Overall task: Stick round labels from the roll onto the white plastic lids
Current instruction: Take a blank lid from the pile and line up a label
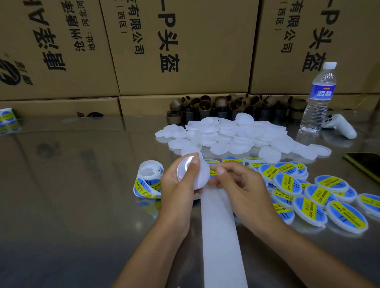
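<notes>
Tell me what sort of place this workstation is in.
Probably a packing or labelling bench in a warehouse: stacked brown printed cardboard cartons behind the shiny metal table, a heap of plain white round plastic lids, and a spread of lids already bearing blue-and-yellow labels.

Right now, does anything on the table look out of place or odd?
Nothing looks damaged or spilled. The only strays are a white controller lying beside the water bottle and a dark phone at the right edge, close to the labelled lids.
</notes>
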`<state>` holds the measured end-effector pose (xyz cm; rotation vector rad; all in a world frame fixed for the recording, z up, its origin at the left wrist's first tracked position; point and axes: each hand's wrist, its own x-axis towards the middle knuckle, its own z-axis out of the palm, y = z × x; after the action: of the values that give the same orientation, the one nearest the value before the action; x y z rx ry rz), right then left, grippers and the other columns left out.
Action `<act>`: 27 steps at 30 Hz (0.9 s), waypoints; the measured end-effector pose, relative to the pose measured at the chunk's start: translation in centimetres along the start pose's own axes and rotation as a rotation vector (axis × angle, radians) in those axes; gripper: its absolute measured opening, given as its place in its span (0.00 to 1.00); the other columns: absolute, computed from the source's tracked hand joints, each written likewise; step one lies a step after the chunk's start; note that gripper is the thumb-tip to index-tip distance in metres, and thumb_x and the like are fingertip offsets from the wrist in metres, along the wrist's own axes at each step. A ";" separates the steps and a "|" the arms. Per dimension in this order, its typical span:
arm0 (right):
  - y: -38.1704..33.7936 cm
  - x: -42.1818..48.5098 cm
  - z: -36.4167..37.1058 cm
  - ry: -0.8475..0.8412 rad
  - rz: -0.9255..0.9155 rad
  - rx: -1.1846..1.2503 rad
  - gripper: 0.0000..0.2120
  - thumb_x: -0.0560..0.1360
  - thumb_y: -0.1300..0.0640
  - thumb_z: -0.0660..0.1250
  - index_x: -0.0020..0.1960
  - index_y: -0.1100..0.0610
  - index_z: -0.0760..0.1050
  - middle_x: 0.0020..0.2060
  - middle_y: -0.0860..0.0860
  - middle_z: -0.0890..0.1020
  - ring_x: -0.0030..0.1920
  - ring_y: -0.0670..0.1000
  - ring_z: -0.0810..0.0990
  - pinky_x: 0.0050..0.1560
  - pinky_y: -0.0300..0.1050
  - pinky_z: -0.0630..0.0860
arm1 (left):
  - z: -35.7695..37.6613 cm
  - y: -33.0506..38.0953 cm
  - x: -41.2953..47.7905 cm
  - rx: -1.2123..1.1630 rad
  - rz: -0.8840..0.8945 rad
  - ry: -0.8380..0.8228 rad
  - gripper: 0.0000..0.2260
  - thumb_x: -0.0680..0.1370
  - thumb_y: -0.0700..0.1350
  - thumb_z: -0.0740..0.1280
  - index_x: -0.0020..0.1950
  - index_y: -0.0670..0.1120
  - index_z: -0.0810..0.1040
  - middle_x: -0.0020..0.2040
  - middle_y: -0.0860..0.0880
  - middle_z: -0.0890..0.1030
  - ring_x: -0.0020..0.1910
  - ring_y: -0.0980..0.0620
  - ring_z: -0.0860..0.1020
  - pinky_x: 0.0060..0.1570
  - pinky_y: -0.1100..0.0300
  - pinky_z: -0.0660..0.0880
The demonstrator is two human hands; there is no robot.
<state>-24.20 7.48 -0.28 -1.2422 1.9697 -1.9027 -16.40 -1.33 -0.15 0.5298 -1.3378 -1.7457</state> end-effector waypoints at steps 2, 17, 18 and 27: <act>0.1 0.0 0.0 -0.045 -0.132 -0.248 0.07 0.77 0.60 0.65 0.49 0.51 0.80 0.41 0.42 0.83 0.47 0.41 0.78 0.47 0.31 0.70 | -0.2 0.4 0.2 -0.025 0.022 0.024 0.06 0.79 0.44 0.66 0.48 0.52 0.82 0.42 0.53 0.82 0.39 0.55 0.78 0.32 0.64 0.73; -0.6 0.5 3.8 -0.413 -0.366 -1.171 0.20 0.74 0.40 0.56 0.59 0.48 0.75 0.52 0.49 0.79 0.58 0.54 0.69 0.60 0.53 0.54 | -0.9 2.2 0.6 -0.159 0.075 0.090 0.06 0.78 0.41 0.64 0.45 0.47 0.80 0.40 0.52 0.81 0.33 0.60 0.78 0.26 0.68 0.70; -0.7 0.8 4.0 -0.417 -0.362 -1.180 0.19 0.74 0.41 0.57 0.58 0.48 0.75 0.53 0.50 0.78 0.58 0.54 0.69 0.60 0.53 0.55 | -1.0 2.3 0.6 -0.174 0.076 0.087 0.06 0.78 0.40 0.63 0.46 0.47 0.80 0.40 0.53 0.81 0.33 0.60 0.78 0.26 0.67 0.70; -1.5 3.1 4.2 -0.391 -0.218 -0.956 0.14 0.77 0.53 0.59 0.33 0.53 0.66 0.34 0.52 0.77 0.44 0.56 0.71 0.43 0.47 0.60 | -2.0 3.4 1.2 -0.656 -0.066 -0.041 0.11 0.78 0.40 0.62 0.40 0.43 0.82 0.37 0.48 0.82 0.34 0.52 0.81 0.36 0.61 0.80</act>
<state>-22.98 2.55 1.60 -1.8881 2.6290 -0.5844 -14.28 -3.63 2.46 0.1660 -0.7032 -2.1159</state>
